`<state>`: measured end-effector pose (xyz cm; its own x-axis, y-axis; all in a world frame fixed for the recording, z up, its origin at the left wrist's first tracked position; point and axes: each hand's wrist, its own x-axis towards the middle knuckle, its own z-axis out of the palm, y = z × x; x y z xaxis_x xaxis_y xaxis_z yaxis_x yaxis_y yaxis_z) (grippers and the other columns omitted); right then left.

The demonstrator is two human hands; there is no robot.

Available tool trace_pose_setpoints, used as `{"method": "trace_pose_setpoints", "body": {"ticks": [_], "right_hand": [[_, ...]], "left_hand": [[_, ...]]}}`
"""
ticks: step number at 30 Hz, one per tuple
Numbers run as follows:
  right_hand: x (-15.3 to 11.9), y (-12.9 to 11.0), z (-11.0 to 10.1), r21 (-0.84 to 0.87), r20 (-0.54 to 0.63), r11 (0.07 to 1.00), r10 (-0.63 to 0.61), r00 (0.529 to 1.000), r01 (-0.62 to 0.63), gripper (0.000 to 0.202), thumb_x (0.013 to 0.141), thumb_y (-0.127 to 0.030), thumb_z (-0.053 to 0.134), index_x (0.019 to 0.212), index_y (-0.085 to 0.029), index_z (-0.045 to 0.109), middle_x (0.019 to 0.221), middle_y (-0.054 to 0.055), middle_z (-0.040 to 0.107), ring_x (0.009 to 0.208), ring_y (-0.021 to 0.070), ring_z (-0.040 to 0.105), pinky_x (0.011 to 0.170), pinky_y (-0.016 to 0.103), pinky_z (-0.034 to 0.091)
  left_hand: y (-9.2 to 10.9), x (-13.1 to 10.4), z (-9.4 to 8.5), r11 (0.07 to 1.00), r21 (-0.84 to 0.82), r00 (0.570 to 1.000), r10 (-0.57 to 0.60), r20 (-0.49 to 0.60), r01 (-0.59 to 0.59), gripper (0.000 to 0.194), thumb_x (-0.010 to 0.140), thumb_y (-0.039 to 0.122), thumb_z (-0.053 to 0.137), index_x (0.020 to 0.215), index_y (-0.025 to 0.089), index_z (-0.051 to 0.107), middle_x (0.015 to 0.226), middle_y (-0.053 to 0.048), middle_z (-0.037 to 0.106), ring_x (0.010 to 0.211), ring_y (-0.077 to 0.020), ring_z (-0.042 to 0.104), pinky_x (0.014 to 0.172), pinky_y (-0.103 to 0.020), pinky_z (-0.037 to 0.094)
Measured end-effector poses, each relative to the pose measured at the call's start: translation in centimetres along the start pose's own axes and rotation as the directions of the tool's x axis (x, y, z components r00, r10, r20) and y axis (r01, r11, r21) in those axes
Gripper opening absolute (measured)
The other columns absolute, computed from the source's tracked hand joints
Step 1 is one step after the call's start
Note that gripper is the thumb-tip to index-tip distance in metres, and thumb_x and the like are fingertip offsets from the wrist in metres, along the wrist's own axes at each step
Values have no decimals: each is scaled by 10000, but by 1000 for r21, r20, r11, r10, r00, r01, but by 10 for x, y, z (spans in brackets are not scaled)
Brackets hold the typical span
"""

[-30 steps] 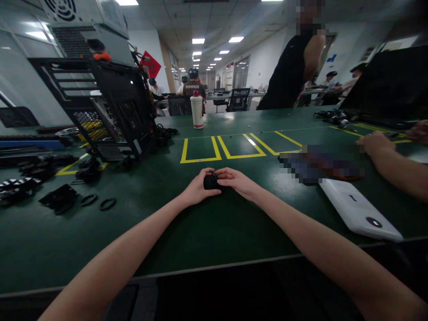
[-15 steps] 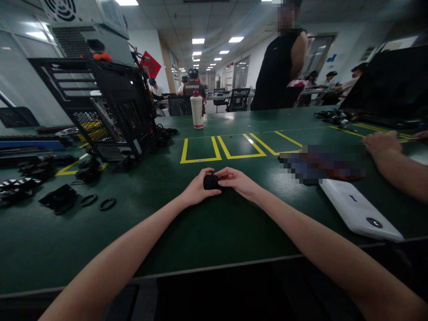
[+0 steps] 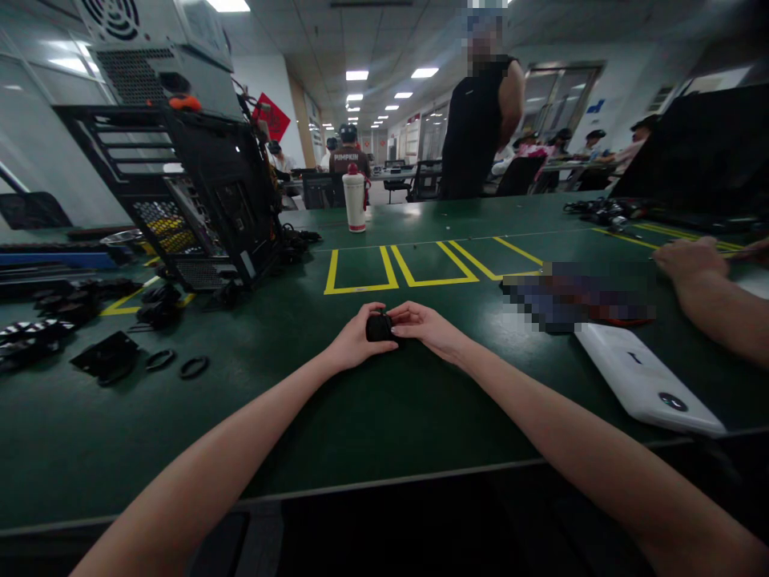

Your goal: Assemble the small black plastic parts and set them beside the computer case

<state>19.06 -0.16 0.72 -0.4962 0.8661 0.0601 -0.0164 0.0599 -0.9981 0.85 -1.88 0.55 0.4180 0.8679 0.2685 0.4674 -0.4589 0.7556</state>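
Note:
A small black rounded part, whose exact kind I cannot make out, is held just above or on the green table in front of me. My left hand wraps it from the left, with the thumb below and the fingers over the top. From the right, my right hand pinches at its edge, thumb and fingertips together. The fingers hide some of the part's sides. Away to the left lie two black rings and a black square-edged piece.
An open computer case stands at the left with black parts around it. A cup stands behind yellow tape marks. At right lie a white device and a blurred item; a co-worker's hand rests beyond.
Both my hands and the black part stay in nearly the same place. In the background, a standing person in black has moved to the left.

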Motion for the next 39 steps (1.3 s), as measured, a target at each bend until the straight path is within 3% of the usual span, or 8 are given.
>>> {"method": "trace_pose_setpoints", "body": {"ticks": [8,11,17,20,26,32,36,39], "right_hand": [[2,1,1,21,-49,998,61,997,-60,354,681,-237,611,1025,-200,533,965,42,565,921,163,515,842,355,386],[3,3,1,-37,-54,997,62,997,-64,298,686,-270,608,965,-178,559,946,49,567,910,164,515,846,365,382],[-2,-2,0,-11,3,1000,14,1000,-14,291,648,-169,627,931,-200,565,963,22,559,931,147,512,868,370,376],[-2,-4,1,10,-20,1000,19,1000,-19,189,689,-210,592,877,-191,586,940,23,563,916,144,511,874,367,372],[4,1,4,54,-89,998,51,995,-46,289,642,-155,635,923,-164,569,916,38,581,901,139,528,896,346,364],[2,0,2,22,-35,999,38,999,-37,278,629,-140,639,899,-182,584,914,18,591,897,146,534,882,362,380],[1,-2,1,58,-50,997,51,997,-49,172,672,-176,606,843,-167,606,911,30,585,909,149,525,895,360,369],[2,-1,2,103,-70,994,47,996,-39,227,672,-149,600,898,-176,589,943,33,576,929,144,520,899,349,372]], "left_hand": [[1,0,-1,1000,-8,1000,-2,8,3,665,615,379,657,1174,207,341,1088,-82,500,1013,-227,497,877,-413,389],[1,0,-1,1000,-15,1000,-11,6,11,663,615,373,657,1174,207,341,1089,-84,498,1012,-227,499,874,-415,392],[2,-1,-2,999,-25,1000,-20,13,21,662,621,373,653,1179,212,336,1106,-85,491,1025,-232,491,872,-424,395],[2,-1,-3,1000,-16,1000,-18,25,18,666,625,391,645,1185,211,330,1115,-89,487,1022,-230,492,861,-414,403],[-1,1,0,1000,7,1000,5,6,-5,674,605,385,661,1173,201,348,1078,-82,509,1006,-232,501,873,-415,387],[1,0,0,1000,-1,1000,-10,11,10,669,602,376,664,1171,205,357,1087,-81,502,1017,-245,494,868,-421,391],[2,0,-1,1000,-3,1000,-20,20,20,675,605,388,659,1179,213,352,1087,-84,499,1004,-244,500,850,-423,403],[2,0,-1,1000,4,1000,-10,19,10,671,608,387,657,1176,207,349,1081,-85,500,1004,-245,498,851,-423,400]]}}
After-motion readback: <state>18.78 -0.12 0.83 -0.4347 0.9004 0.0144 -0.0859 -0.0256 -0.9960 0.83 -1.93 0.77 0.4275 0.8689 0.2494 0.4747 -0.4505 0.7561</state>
